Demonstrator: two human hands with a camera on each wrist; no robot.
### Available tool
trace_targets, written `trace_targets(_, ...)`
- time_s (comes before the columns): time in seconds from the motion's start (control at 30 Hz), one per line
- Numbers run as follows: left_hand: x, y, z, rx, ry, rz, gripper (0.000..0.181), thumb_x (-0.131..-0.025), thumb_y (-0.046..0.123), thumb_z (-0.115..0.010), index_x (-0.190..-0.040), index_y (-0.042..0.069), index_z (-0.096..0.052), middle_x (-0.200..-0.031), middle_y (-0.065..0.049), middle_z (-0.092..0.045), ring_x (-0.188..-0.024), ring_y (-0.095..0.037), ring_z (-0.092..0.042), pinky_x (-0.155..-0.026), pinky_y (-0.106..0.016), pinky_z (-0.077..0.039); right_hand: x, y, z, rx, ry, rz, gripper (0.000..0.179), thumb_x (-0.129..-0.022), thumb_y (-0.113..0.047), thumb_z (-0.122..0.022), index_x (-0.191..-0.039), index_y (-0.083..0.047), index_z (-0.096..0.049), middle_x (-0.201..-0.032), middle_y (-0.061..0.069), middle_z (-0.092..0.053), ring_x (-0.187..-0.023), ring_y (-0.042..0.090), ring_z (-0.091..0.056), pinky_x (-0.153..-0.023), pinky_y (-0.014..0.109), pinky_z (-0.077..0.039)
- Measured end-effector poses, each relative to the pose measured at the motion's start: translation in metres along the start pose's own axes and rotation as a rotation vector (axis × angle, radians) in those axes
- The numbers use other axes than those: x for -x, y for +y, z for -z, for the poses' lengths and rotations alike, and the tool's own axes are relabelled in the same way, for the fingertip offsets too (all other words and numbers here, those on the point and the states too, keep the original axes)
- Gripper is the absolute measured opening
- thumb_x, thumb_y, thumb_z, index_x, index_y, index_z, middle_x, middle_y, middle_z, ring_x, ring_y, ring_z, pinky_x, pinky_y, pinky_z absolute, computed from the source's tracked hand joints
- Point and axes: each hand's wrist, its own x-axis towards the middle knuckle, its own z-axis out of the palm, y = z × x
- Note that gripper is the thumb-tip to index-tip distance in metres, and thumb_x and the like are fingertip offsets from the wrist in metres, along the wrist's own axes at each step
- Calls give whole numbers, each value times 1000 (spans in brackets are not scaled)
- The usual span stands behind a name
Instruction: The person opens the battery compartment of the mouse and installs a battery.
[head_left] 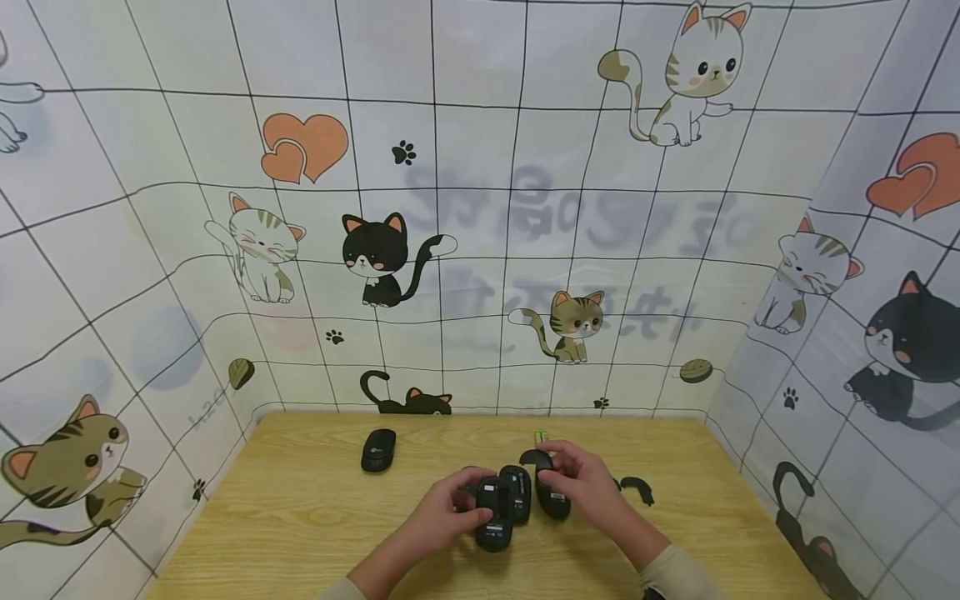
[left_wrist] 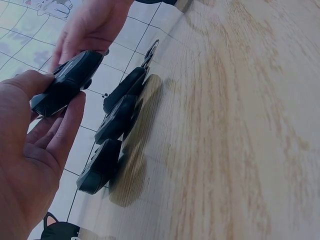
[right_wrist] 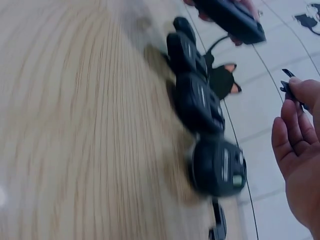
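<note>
- A lone black mouse (head_left: 378, 451) lies on the wooden desk (head_left: 300, 517), left of and beyond the held mouse (head_left: 493, 537).
- The left of the two hands (head_left: 448, 510) grips the held mouse above the desk, its labelled underside up.
- A middle mouse (head_left: 521, 492) rests just right of the held mouse.
- Green batteries (head_left: 541, 437) lie beyond it, to the right.
- Further right, a third mouse (head_left: 556, 505) sits near the right hand (head_left: 583, 479), which pinches a thin black piece (head_left: 536, 456).
- Rightmost from the held mouse lies a curved black part (head_left: 639, 490).
</note>
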Motion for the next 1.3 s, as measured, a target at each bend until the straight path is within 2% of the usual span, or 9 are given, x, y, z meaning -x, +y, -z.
trace_targets(0.1, 1, 1, -1, 3, 5, 2, 50, -102, 8, -80, -149, 14, -66, -133, -9, -66, -96, -21, -73, -78, -27, -61, 3, 9, 13, 24, -1, -21, 42, -103, -14, -80, -143, -7, -69, -98, 10, -68, -75, 14, -60, -65, 30, -56)
trace_targets(0.2, 0, 0, -1, -5, 9, 8, 49, -102, 9, -81, -148, 16, -67, -132, -8, -67, -96, -22, -73, -78, -28, -61, 6, 16, 27, 44, 14, -44, 42, -103, -15, -81, -143, -8, -69, -98, 11, -68, -74, 22, -61, -62, 32, -55)
trace_targets(0.33, -1, 0, 0, -18, 8, 18, 48, -102, 10, -81, -148, 15, -67, -130, -7, -67, -95, -21, -73, -79, -28, -60, 10, 26, 45, 66, 31, -49, 43, -103, -13, -81, -143, -5, -69, -97, 13, -69, -74, 23, -62, -62, 33, -55)
trace_targets(0.43, -1, 0, 1, -21, 5, 22, 48, -102, 11, -81, -148, 13, -67, -128, -7, -66, -95, -20, -73, -79, -28, -61, 13, 34, 58, 89, 42, -46, 43, -103, -10, -80, -143, -1, -68, -95, 12, -69, -71, 17, -61, -59, 30, -54)
trace_targets(0.63, 0, -1, 1, -20, 7, 22, 48, -102, 10, -81, -147, 16, -67, -128, -7, -65, -95, -20, -73, -78, -29, -63, 18, 47, 85, 144, 74, -61, 43, -102, -10, -81, -142, 0, -68, -93, 9, -67, -70, 14, -59, -60, 29, -51)
trace_targets(0.93, 0, 4, 1, -23, 21, 32, 49, -102, 9, -81, -148, 17, -67, -130, -6, -66, -97, -21, -71, -80, -28, -60, 28, 63, 118, 263, 107, -89, 42, -101, -12, -82, -140, -3, -71, -97, 6, -64, -70, 12, -58, -58, 28, -50)
trace_targets(1.17, 0, 1, 3, -17, 16, 35, 52, -102, 8, -81, -151, 7, -63, -131, -7, -65, -98, -21, -71, -78, -29, -62, 32, 72, 135, 239, 80, -153, 42, -103, -10, -79, -143, -2, -68, -97, 9, -64, -69, 15, -55, -58, 31, -50)
trace_targets(1.3, -1, 0, 4, -26, 18, 41, 52, -102, 10, -81, -151, 9, -64, -132, -8, -65, -98, -21, -72, -78, -29, -63, 35, 76, 144, 223, 61, -188, 46, -104, -11, -79, -146, 0, -65, -98, 10, -65, -71, 17, -58, -60, 32, -54)
